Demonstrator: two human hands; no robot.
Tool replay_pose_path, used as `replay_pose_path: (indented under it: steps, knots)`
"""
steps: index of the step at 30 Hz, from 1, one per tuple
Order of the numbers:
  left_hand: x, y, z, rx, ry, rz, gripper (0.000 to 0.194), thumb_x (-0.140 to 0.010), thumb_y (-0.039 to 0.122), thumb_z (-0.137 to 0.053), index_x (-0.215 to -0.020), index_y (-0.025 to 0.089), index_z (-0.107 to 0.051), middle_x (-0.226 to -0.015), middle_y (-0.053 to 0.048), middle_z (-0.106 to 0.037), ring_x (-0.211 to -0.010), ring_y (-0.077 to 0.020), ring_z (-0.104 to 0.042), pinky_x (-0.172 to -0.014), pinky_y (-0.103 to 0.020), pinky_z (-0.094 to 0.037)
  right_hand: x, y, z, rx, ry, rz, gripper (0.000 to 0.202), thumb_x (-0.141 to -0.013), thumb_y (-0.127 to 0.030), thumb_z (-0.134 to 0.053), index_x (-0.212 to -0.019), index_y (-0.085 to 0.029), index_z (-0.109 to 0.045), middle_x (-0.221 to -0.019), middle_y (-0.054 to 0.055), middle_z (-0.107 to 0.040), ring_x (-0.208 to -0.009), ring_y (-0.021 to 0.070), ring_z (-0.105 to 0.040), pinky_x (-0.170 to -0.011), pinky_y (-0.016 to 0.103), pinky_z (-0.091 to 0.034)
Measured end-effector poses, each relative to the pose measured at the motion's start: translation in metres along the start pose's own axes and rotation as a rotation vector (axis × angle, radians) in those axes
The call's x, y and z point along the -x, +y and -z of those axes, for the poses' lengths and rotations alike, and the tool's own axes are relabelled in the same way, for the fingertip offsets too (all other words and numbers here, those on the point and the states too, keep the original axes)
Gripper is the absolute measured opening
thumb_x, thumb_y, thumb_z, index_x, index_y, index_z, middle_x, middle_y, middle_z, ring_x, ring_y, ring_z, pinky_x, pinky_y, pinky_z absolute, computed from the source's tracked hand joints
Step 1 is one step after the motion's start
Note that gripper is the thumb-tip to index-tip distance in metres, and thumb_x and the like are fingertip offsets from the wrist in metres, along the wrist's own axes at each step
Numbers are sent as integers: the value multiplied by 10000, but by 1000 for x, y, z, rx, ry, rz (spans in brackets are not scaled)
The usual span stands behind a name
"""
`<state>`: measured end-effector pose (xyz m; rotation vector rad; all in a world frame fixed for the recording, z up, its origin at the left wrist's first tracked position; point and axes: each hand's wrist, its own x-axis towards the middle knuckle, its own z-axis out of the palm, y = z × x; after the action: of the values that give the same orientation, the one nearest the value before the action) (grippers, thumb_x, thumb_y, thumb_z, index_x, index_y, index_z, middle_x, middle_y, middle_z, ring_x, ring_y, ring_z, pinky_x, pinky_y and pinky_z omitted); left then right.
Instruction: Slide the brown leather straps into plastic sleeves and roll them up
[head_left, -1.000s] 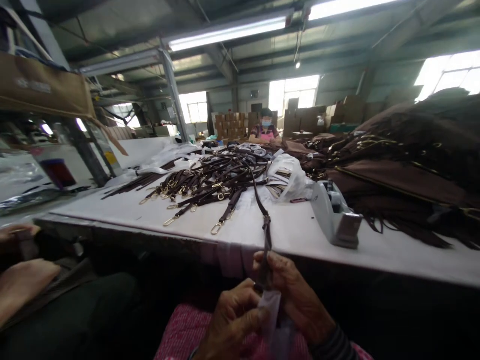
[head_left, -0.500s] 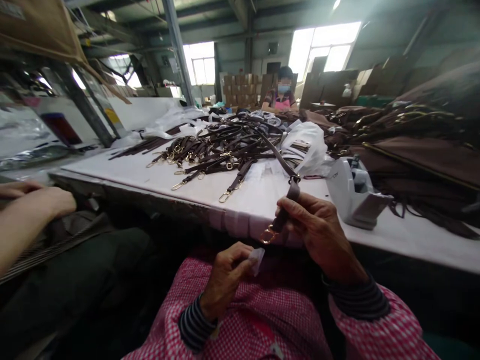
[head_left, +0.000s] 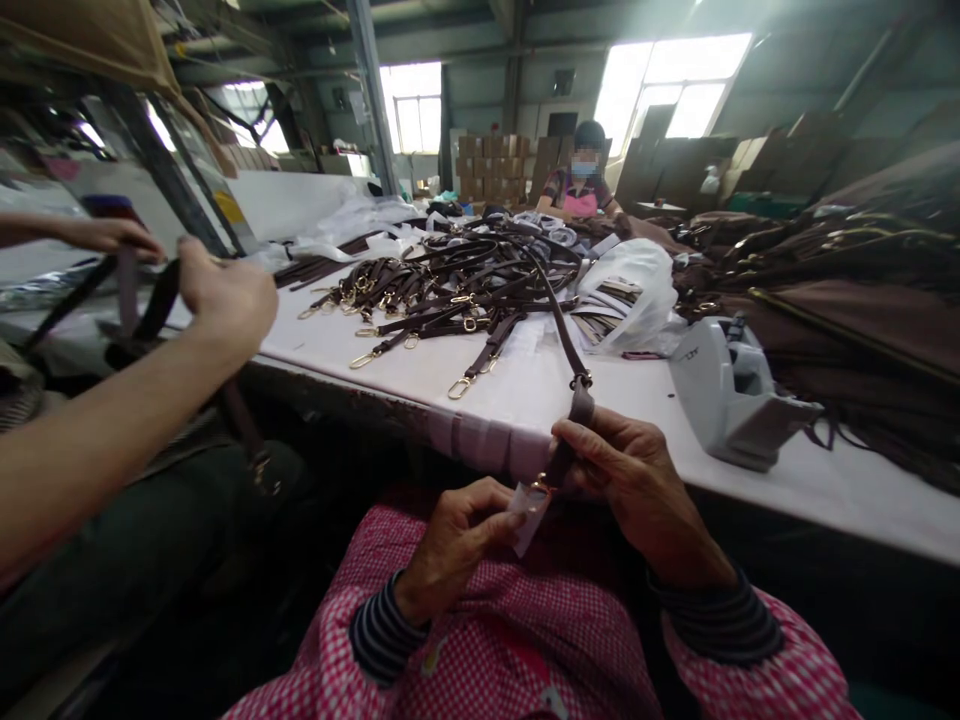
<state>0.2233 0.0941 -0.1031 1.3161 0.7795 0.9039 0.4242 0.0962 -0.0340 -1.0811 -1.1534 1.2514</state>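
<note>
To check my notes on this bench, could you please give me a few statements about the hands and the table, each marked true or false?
1. The right hand holds a dark strap. True.
2. The left hand grips scissors. False: it pinches a pale slip.
3. A grey dispenser stands on the table. True.
4. In this view, the dispenser is left of the strap pile. False: it is to the right.
5. Some straps in the pile have metal clasps. True.
</note>
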Motion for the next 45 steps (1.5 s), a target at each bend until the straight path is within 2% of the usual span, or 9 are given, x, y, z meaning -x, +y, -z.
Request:
replay_pose_path:
  steps: [6,13,19,23,28,32,38,43,45]
  knots:
    - [-5,16,-2,-12,-17,-5,301,-887,428,-735,-872,135,-804,-886,-74,-709,-836,-197,-637,-760,-278,-499,6,10,-5,14,-20,-4,298,-912,-439,-742,-842,-153,-695,-674,-16,-539,-535,81,-332,-477,244,-222]
    - [0,18,2,-5,24,25,263,-868,390,-753,-837,130,-766,-744,-35,-685,-689,-161,-614,-651,-253,-487,16,37,-14,-110,43,-68,344,-894,-466,-769,-792,-160,-649,-626,-52,-448,-525,70,-278,-472,229,-195]
    - [28,32,14,-11,-3,-6,262,-896,378,-745,-782,145,-780,-723,-43,-698,-666,-143,-614,-643,-237,-489,22,73,-14,-412,-174,-274,577,-964,-657,-580,-880,-105,-728,-747,83,-685,-498,71,-473,-419,177,-222]
    - [47,36,18,-18,-30,-8,207,-901,343,-753,-781,182,-802,-729,-41,-722,-675,-162,-656,-658,-250,-500,6,80,-15,-739,-240,-301,528,-925,-623,-669,-1084,-124,-728,-890,91,-744,-485,55,-507,-377,140,-253]
    - [59,34,18,-92,-120,-60,207,-929,345,-727,-813,203,-823,-781,-57,-749,-743,-186,-693,-723,-269,-515,-22,74,-27,-906,-162,-320,436,-880,-449,-794,-1160,-125,-711,-936,67,-760,-582,72,-582,-370,107,-333]
    - [56,31,25,-85,-39,-26,224,-920,373,-730,-813,192,-808,-758,-42,-717,-696,-158,-651,-669,-243,-493,-28,63,-29,-914,-97,-278,421,-741,-399,-919,-1011,-146,-719,-784,-6,-707,-443,10,-404,-345,87,-273]
    - [42,19,35,-126,34,21,245,-896,377,-735,-815,150,-779,-742,-23,-672,-629,-116,-557,-582,-210,-425,-26,19,-12,-502,62,-151,434,-670,-408,-963,-751,-163,-614,-513,-110,-418,-398,7,-270,-339,104,-216]
    - [29,7,31,-151,33,19,259,-911,382,-700,-813,147,-748,-751,-19,-646,-690,-139,-565,-649,-241,-446,-26,-11,-3,-216,73,-115,412,-662,-409,-956,-760,-105,-695,-587,-20,-580,-403,0,-310,-327,136,-143]
    - [23,1,31,-236,84,-24,250,-926,369,-683,-804,157,-735,-758,-16,-643,-724,-148,-570,-677,-249,-440,-27,-12,-2,-189,27,-125,406,-715,-438,-922,-758,-92,-714,-529,-29,-546,-391,0,-297,-330,140,-146]
